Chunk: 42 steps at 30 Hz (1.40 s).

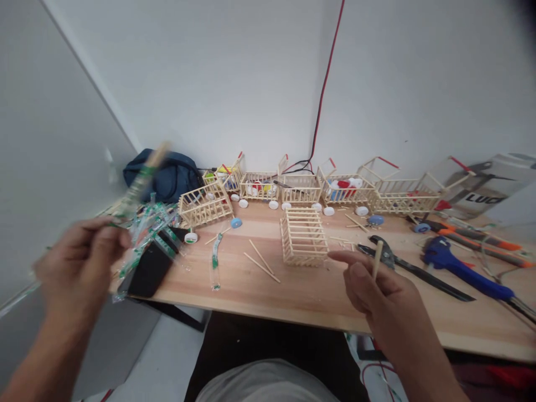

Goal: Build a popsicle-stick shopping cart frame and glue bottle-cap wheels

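My left hand (pixel 84 254), raised at the left, pinches a green-printed clear wrapper (pixel 136 192). Pale wooden stick ends (pixel 160 152) poke out of its top, blurred by motion. My right hand (pixel 379 287) is closed around a short wooden stick (pixel 377 259) that points up, while the index finger reaches toward a small slatted stick basket (pixel 305 240) without clearly touching it. Two loose sticks (pixel 262 261) and a torn wrapper (pixel 215 257) lie on the wooden table (pixel 247 293). A pile of similar wrappers (pixel 157 229) covers a black object near my left hand.
Several little stick shopping carts (pixel 301 192) with red handles line the wall. Black-handled cutters (pixel 419 273) and a blue glue gun (pixel 464 268) lie to the right, near orange-and-black tools (pixel 486 240). A dark blue pouch (pixel 171 173) sits at the back left.
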Each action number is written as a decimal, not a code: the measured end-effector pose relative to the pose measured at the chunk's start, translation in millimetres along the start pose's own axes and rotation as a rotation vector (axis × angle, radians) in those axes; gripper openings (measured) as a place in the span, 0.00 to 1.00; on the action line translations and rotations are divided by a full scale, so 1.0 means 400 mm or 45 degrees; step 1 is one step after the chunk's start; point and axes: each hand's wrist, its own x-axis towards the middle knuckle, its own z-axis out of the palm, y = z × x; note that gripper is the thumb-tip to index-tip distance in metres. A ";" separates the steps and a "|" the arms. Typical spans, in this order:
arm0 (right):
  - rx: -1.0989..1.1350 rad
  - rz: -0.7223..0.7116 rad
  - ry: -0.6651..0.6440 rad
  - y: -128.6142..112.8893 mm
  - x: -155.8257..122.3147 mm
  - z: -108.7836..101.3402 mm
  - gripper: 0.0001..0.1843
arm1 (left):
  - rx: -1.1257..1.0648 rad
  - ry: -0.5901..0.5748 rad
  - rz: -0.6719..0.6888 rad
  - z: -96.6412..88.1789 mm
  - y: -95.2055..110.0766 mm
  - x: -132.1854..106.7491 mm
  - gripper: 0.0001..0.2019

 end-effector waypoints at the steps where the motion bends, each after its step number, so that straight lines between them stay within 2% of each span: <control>1: 0.124 -0.010 -0.016 -0.006 0.010 0.012 0.26 | -0.180 -0.119 -0.015 0.033 0.036 -0.048 0.13; 3: 0.323 -0.028 -0.041 -0.021 0.036 0.039 0.27 | -0.394 -0.406 -0.124 0.084 0.083 -0.133 0.12; 6: 0.483 -0.015 -0.098 -0.041 0.076 0.082 0.29 | -0.479 -0.717 -0.178 0.143 0.112 -0.223 0.12; 10: 0.584 0.004 -0.161 -0.049 0.113 0.122 0.24 | -0.584 -0.924 -0.276 0.200 0.132 -0.289 0.13; 13: 0.626 -0.012 -0.139 -0.038 0.121 0.139 0.18 | -0.661 -1.027 -0.359 0.219 0.144 -0.318 0.13; 22: 0.496 -0.025 -0.122 -0.005 0.098 0.170 0.17 | -0.875 -1.167 -0.534 0.236 0.183 -0.354 0.16; 30: 0.318 0.058 -0.336 0.003 0.061 0.192 0.18 | -0.995 -1.171 -0.612 0.229 0.207 -0.344 0.16; 32: 0.330 0.051 -0.321 0.003 0.061 0.184 0.18 | -0.989 -1.168 -0.605 0.228 0.201 -0.343 0.16; 35: 0.420 0.006 -0.145 -0.005 0.080 0.146 0.22 | -0.944 -1.189 -0.601 0.223 0.178 -0.347 0.16; 37: 0.460 -0.045 -0.045 -0.010 0.096 0.116 0.20 | -0.919 -1.220 -0.609 0.216 0.163 -0.353 0.16; 42: 0.316 -0.051 -0.065 -0.008 0.101 0.088 0.17 | -0.836 -1.293 -0.563 0.194 0.155 -0.373 0.16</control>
